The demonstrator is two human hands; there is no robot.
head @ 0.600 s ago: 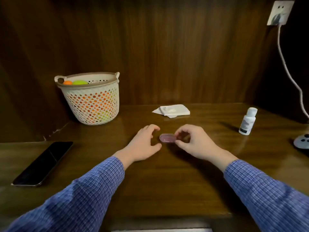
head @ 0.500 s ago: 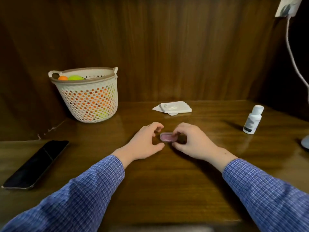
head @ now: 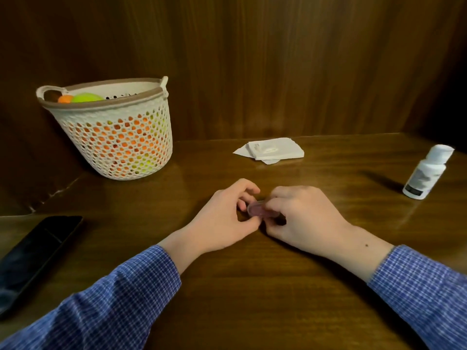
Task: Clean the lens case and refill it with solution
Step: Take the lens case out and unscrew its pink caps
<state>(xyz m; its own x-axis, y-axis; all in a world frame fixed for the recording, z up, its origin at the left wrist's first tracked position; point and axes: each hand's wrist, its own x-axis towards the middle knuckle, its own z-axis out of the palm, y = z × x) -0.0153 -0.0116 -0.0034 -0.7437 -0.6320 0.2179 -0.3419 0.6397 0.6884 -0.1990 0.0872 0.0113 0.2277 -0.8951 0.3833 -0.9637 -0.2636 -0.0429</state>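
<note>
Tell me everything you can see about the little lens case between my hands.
The lens case is a small, flat, oblong piece of translucent pinkish-purple plastic with a clear rim. It sits low at the middle of the wooden table, slightly tilted. The left hand pinches its left end while the right hand grips its right end, hiding that part. Whether it is open cannot be told.

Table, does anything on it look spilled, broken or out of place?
Nothing stands out. The bottle stands upright and capped, the tissues lie folded, and both hands hold the lens case.
</note>
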